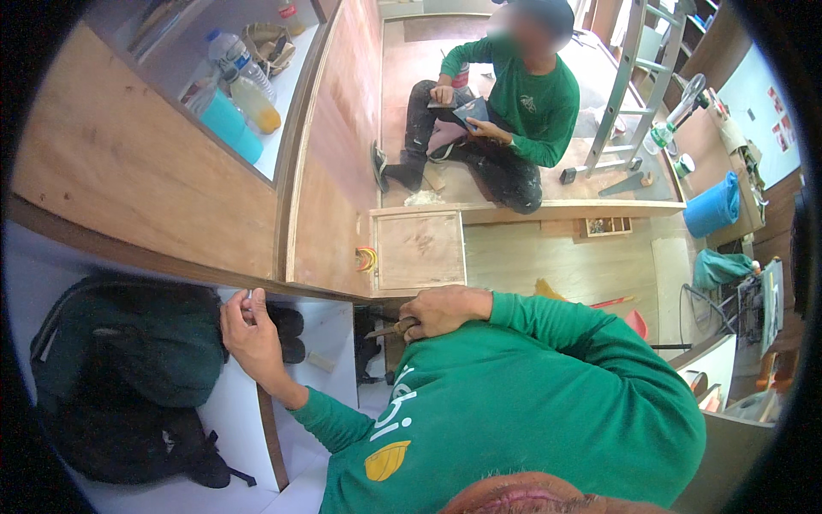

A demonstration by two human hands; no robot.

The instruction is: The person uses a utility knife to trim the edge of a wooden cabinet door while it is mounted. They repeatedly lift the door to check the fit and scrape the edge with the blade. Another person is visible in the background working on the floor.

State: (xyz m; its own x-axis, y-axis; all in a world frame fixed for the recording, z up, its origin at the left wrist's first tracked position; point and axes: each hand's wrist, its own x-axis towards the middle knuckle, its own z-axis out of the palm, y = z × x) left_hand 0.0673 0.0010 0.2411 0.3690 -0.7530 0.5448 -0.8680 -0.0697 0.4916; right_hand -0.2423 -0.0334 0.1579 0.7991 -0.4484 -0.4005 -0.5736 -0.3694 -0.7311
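Tan tool (392,330) sits clenched in right hand (447,311), seemingly for control; left hand (254,337) pinches small pale piece (250,295), fingertip-held apparently for its size.

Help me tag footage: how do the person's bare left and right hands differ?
The left hand is beside the dark fabric backpack; the right hand is by the green shirt. The left apparently pinches a small pale item; the right grips a slim brown tool. Both extend from green sleeves.
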